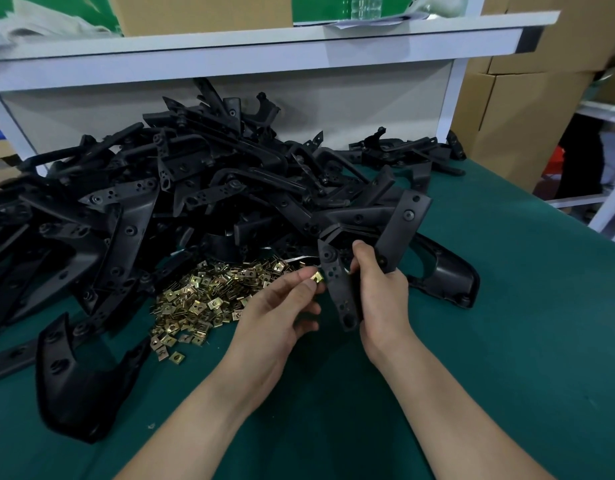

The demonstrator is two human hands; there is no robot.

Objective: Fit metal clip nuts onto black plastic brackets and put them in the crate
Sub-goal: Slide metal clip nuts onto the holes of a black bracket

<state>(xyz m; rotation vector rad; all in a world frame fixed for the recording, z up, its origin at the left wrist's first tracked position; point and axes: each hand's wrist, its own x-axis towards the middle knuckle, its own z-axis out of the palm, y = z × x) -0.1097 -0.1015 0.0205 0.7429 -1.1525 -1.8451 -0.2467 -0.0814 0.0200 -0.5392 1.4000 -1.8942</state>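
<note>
My right hand (pixel 382 292) grips a black plastic bracket (pixel 399 223), a forked piece held upright above the green table. My left hand (pixel 285 306) pinches a brass-coloured metal clip nut (pixel 318 277) between thumb and fingertips, right against the left edge of the bracket's nearer arm (pixel 337 282). A heap of loose clip nuts (pixel 202 299) lies on the mat just left of my left hand. A big pile of black brackets (pixel 181 188) fills the table behind and to the left. No crate is in view.
One bracket (pixel 74 382) lies alone at the front left, another (pixel 451 275) to the right of my hands. A white shelf (pixel 264 46) with cardboard boxes spans the back. Stacked cartons (pixel 527 109) stand at the right. Green mat (pixel 506 341) shows on the right and in front.
</note>
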